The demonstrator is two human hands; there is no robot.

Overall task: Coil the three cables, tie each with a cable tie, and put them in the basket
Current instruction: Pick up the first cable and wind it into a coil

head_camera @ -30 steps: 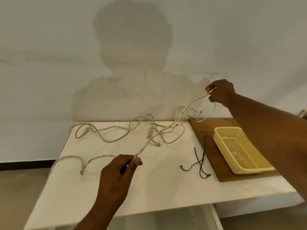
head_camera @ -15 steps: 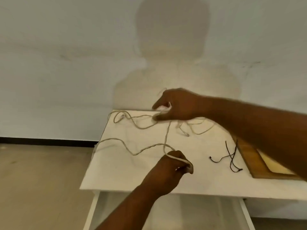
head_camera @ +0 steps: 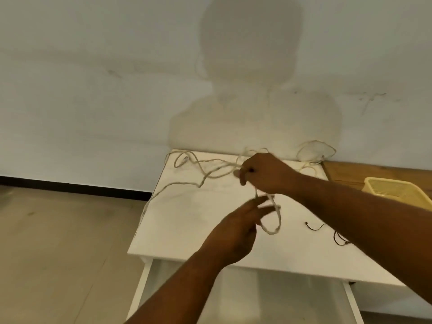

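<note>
A long cream cable snakes over the back of the white table. My right hand is shut on it above the table's middle. From that hand a loop of the cable hangs down. My left hand is below it with fingers spread and blurred, its fingertips in the loop. More cream cable lies piled at the back by the wall. Black cable ties lie on the table under my right forearm. The yellow basket stands at the right on a wooden board.
The wall stands straight behind the table. The table's left edge drops to a beige floor, and a stretch of cable hangs over that edge. My right forearm crosses over the table's right part.
My right hand has come closer to my left hand with the cable. My left hand has opened its fingers, and a short loop now hangs between the hands. The view has shifted right.
</note>
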